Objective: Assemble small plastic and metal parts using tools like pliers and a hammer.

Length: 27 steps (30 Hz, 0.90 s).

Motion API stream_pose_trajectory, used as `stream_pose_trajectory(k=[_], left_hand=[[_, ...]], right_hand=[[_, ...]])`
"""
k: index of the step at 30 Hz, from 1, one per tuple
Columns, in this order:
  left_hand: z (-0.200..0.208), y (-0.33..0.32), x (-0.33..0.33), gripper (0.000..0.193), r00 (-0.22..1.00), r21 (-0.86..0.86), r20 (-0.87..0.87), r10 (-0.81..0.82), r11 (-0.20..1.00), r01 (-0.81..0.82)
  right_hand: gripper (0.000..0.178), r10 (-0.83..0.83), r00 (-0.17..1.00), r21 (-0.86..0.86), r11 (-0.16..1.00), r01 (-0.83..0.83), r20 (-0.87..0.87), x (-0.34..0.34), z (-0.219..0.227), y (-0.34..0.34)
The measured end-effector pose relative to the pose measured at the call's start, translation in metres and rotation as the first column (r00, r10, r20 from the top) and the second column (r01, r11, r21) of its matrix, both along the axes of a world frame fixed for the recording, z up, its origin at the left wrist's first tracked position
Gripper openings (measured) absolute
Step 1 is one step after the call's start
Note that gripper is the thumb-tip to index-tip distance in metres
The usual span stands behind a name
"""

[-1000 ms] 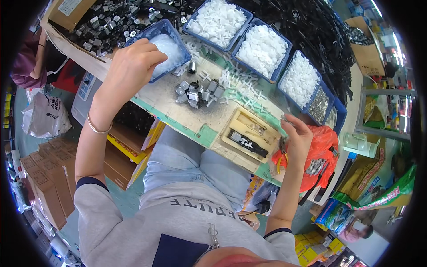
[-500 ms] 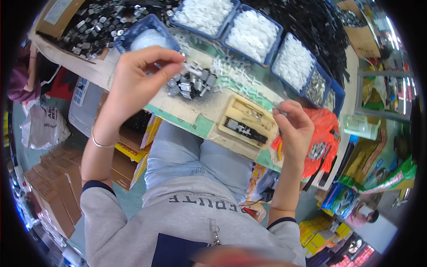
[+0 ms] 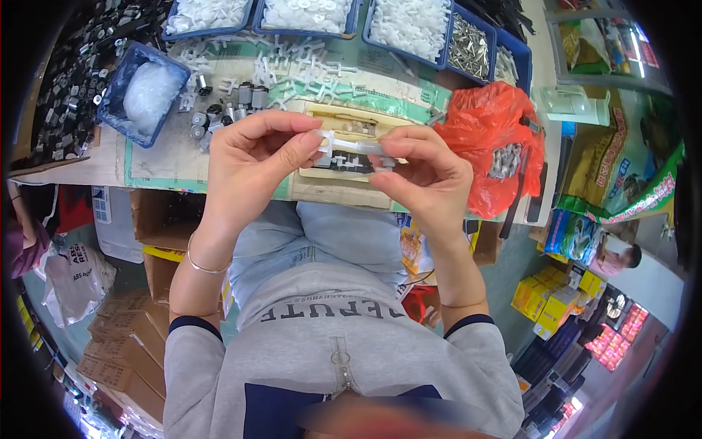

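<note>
My left hand (image 3: 265,150) pinches one end of a slim white plastic part (image 3: 345,145) between thumb and fingertips. From the other side, my right hand (image 3: 430,167) grips a small greyish piece (image 3: 385,163) that meets the white part's right end; its exact kind is partly covered by the fingers. Both hands hover over a cream moulded fixture (image 3: 333,192), where a black part with white and metal bits (image 3: 349,162) lies in the front slot. Left of the fixture sits a pile of grey and black cylindrical pieces (image 3: 248,96).
Loose white branched parts (image 3: 311,77) lie scattered behind the fixture. Blue trays (image 3: 307,33) of white and metal pieces line the back. A blue tray with a clear bag (image 3: 150,95) stands left, a red plastic bag (image 3: 482,121) right. Black parts (image 3: 62,88) heap far left.
My hands have come together over the fixture, the left moving right with the white part, the right moving left with the small piece. The view has shifted too.
</note>
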<state>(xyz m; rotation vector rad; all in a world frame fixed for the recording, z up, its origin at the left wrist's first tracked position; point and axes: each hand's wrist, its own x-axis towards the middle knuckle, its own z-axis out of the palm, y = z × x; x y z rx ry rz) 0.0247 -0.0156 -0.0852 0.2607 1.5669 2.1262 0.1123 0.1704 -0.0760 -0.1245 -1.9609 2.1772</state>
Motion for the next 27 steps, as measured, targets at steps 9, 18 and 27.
stream_pose_trajectory(k=[9,18,27], left_hand=[[-0.001,0.002,0.016,0.015,0.892,-0.319,-0.411,-0.189,0.946,0.054],[-0.033,0.018,0.036,0.023,0.467,-0.562,-0.785,-0.407,0.785,-0.261],[-0.063,0.025,0.048,0.027,0.326,-0.528,-0.847,-0.42,0.733,-0.429]], right_hand=[[0.025,-0.027,0.995,0.052,0.998,0.022,0.095,0.014,-0.006,-0.002],[0.028,-0.11,0.989,0.731,0.666,0.147,-0.099,0.053,-0.035,0.032],[0.026,0.002,0.99,0.74,0.665,0.102,-0.138,0.033,-0.063,0.041]])
